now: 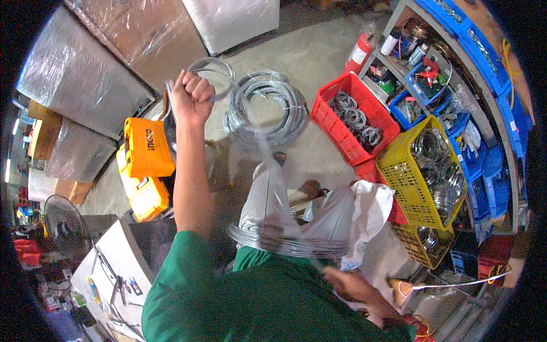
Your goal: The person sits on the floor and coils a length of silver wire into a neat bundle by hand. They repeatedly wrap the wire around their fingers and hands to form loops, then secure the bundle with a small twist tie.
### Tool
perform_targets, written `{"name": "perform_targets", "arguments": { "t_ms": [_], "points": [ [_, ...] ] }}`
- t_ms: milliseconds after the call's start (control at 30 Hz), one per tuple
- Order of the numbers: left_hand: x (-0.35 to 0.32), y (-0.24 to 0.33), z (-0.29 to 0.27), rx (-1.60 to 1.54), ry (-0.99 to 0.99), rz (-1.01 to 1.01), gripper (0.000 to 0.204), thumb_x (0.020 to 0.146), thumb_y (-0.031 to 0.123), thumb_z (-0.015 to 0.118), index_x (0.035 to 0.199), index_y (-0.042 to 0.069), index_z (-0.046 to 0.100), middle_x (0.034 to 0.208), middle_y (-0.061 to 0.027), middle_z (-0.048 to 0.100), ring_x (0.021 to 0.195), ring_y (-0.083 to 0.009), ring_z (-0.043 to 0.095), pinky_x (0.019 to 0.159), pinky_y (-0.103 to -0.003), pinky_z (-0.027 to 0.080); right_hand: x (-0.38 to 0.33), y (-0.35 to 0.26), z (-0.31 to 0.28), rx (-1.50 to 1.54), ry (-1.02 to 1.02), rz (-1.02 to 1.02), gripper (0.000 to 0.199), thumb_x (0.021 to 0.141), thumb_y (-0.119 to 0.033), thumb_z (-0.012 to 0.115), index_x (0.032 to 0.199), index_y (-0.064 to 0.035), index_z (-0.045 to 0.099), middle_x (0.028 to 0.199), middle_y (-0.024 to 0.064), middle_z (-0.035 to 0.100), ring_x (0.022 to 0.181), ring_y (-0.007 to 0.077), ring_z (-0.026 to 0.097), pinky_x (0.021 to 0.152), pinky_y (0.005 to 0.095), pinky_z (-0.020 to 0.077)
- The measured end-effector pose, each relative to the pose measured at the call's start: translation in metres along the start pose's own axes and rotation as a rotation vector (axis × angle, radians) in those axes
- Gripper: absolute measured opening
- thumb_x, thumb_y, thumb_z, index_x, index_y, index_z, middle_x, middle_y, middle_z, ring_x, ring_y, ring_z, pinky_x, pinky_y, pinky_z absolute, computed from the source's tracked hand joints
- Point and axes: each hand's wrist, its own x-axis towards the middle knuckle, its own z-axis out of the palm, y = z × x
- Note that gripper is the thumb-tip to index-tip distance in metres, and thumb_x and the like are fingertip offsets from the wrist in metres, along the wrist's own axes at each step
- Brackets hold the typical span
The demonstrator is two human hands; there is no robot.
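My left hand [192,98] is raised out in front at the left, its fingers curled into a fist around a small loop of grey wire [223,73]. Below the loop, a larger coil of grey wire [292,122] lies flat on the floor. Another grey wire coil [290,244] rests across my lap, over the grey trousers. Close to its right end is my right hand [352,286], smeared by motion; whether its fingers hold wire cannot be made out. A faint blurred streak runs from the floor coil toward my knees.
On the right stand a red crate [356,145] and a yellow crate [401,165] holding wire coils, beside shelves with blue bins [484,62]. Orange-yellow cases [147,147] and wrapped boxes [74,74] are at the left. A fan [65,219] stands near a white table [85,268].
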Motion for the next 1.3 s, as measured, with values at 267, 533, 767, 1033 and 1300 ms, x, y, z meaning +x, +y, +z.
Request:
{"name": "perform_targets", "arguments": {
  "t_ms": [267, 533, 767, 1033, 1300],
  "points": [
    [-0.066, -0.070, 0.028, -0.053, -0.148, -0.218, 0.039, 0.106, 0.036, 0.037, 0.070, 0.020, 0.041, 0.049, 0.0102, 0.020, 0.042, -0.0068, 0.018, 0.044, -0.026, 0.017, 0.047, -0.016, -0.038, -0.057, 0.433, -0.210, 0.021, 0.099, -0.016, 0.051, 0.113, -0.0029, 0.059, 0.075, 0.0136, 0.067, 0.070, 0.0249, 0.069, 0.066, 0.0381, 0.0535],
    [-0.081, -0.090, 0.041, -0.222, -0.082, -0.189, 0.039, 0.106, 0.035, 0.035, 0.071, 0.018, 0.041, 0.049, 0.0103, 0.021, 0.041, -0.0055, 0.019, 0.042, -0.025, 0.021, 0.087, -0.049, -0.007, 0.370, 0.145, -0.723, 0.026, 0.099, -0.015, 0.049, 0.120, -0.0017, 0.056, 0.093, 0.0091, 0.071, 0.087, 0.0184, 0.068, 0.076, 0.0323, 0.0539],
    [-0.098, -0.114, 0.057, -0.353, -0.181, -0.319, 0.038, 0.107, 0.036, 0.030, 0.075, 0.017, 0.042, 0.049, 0.0095, 0.020, 0.039, -0.0055, 0.017, 0.042, -0.025, 0.021, 0.156, -0.070, -0.017, 0.132, 0.524, -0.765, 0.020, 0.100, -0.013, 0.054, 0.114, 0.0006, 0.056, 0.098, 0.0141, 0.070, 0.084, 0.0197, 0.068, 0.079, 0.0337, 0.0545],
    [-0.115, -0.129, 0.065, -0.374, -0.158, -0.441, 0.042, 0.108, 0.038, 0.026, 0.076, 0.017, 0.043, 0.050, 0.0089, 0.022, 0.041, -0.0065, 0.019, 0.043, -0.025, 0.022, 0.180, -0.125, -0.016, 0.637, 0.645, -0.849, 0.021, 0.100, -0.014, 0.056, 0.112, 0.0026, 0.055, 0.083, 0.0125, 0.070, 0.066, 0.0166, 0.068, 0.058, 0.0277, 0.0527],
    [-0.125, -0.140, 0.049, -0.201, -0.028, -0.469, 0.042, 0.106, 0.043, 0.031, 0.075, 0.018, 0.044, 0.050, 0.0092, 0.021, 0.041, -0.0072, 0.018, 0.042, -0.025, 0.022, 0.153, -0.155, -0.018, 0.303, 0.810, -1.003, 0.010, 0.096, -0.006, 0.056, 0.099, 0.0034, 0.060, 0.079, 0.0114, 0.068, 0.065, 0.0114, 0.063, 0.062, 0.0273, 0.0504]
  ]
}}
